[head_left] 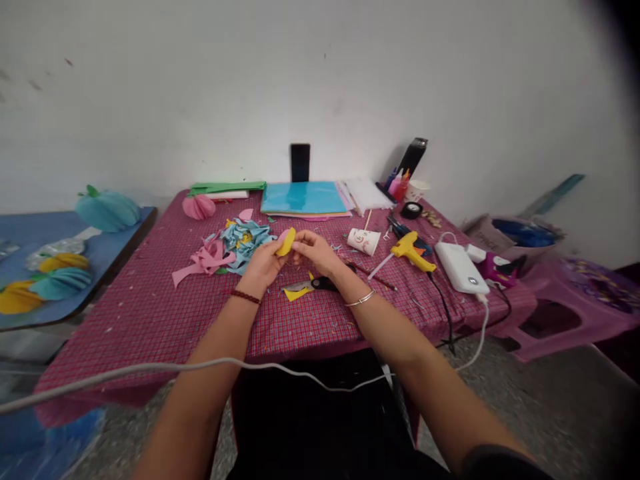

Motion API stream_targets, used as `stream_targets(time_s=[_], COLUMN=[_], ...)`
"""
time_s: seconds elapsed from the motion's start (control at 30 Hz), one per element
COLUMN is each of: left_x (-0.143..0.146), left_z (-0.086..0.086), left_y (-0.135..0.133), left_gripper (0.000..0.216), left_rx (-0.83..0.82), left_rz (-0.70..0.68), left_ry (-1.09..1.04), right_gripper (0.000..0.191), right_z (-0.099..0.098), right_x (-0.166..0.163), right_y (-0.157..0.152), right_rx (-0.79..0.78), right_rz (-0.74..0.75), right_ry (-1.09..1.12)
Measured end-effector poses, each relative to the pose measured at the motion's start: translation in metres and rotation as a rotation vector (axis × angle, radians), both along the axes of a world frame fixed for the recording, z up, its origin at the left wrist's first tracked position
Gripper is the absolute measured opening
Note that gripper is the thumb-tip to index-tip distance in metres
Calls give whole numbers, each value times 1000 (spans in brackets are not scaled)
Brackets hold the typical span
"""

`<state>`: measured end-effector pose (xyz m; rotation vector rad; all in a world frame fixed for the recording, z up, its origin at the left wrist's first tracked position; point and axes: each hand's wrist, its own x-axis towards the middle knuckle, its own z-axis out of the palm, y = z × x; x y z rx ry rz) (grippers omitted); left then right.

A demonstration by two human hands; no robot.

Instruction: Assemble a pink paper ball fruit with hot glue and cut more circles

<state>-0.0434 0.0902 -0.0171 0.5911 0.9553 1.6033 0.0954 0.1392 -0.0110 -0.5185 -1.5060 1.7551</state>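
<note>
My left hand (265,264) pinches a small curved piece of yellow paper (287,243), with some pink showing at its upper left side. From the other side, the fingers of my right hand (316,253) close on the right edge of the same paper. Just below my hands lie scissors (323,284) with black handles, their blades over a yellow paper scrap (291,295). A heap of blue paper scraps (245,237) sits beyond my left hand, with pink paper scraps (209,257) to its left.
Right of my hands are a tipped paper cup (364,241), a yellow glue gun (411,250) and a white power bank (459,267). Blue sheets (304,197) and a propped phone (301,162) stand at the back. Paper pumpkins (109,209) occupy the left table. A white cable (220,362) crosses in front.
</note>
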Motion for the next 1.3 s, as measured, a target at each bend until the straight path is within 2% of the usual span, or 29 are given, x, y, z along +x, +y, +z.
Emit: stream_targets(time_s=[0.27, 0.7, 1.0, 1.3], left_x=[-2, 1, 1, 0], left_z=[-5, 0, -1, -4], left_y=[3, 1, 3, 4], left_gripper=[29, 29, 33, 26], left_rx=[-78, -136, -141, -122], left_rz=[-37, -29, -22, -28], left_ry=[-40, -142, -148, -121], right_gripper=[39, 39, 39, 40], right_z=[-3, -5, -6, -3], right_x=[-1, -1, -1, -1], right_y=[1, 3, 2, 1], right_rx=[4, 21, 35, 48], right_rz=[6, 40, 40, 44], right_ry=[-4, -3, -11, -21])
